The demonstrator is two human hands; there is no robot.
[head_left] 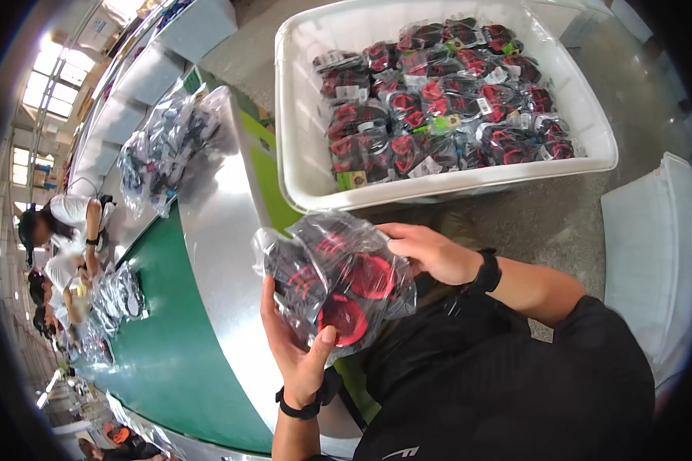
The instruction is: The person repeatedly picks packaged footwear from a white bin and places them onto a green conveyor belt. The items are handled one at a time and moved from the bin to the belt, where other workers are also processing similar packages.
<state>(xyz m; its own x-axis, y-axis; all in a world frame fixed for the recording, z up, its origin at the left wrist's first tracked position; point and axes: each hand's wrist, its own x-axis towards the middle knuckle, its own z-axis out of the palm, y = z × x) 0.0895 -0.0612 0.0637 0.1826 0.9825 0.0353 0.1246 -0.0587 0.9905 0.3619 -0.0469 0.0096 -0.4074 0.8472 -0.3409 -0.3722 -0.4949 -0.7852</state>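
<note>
Between my hands is a bagged pair of black shoes with red linings (344, 319), wrapped in clear, crinkled plastic. My left hand (301, 357) grips it from the near left side, its thumb on top beside one red opening. At the right end, my right hand (438, 253) has its fingers closed on the plastic edge. Both wrists wear black bands. Just beyond my hands stands a large white bin (446, 188), holding rows of similar black and red bagged shoes (438, 100).
A metal-edged table with a green conveyor belt (181, 346) runs along the left. More bagged shoes (165, 146) are heaped on its far end. Other people (73, 238) work across the belt beside bagged shoes. Another white bin (646, 253) stands at the right.
</note>
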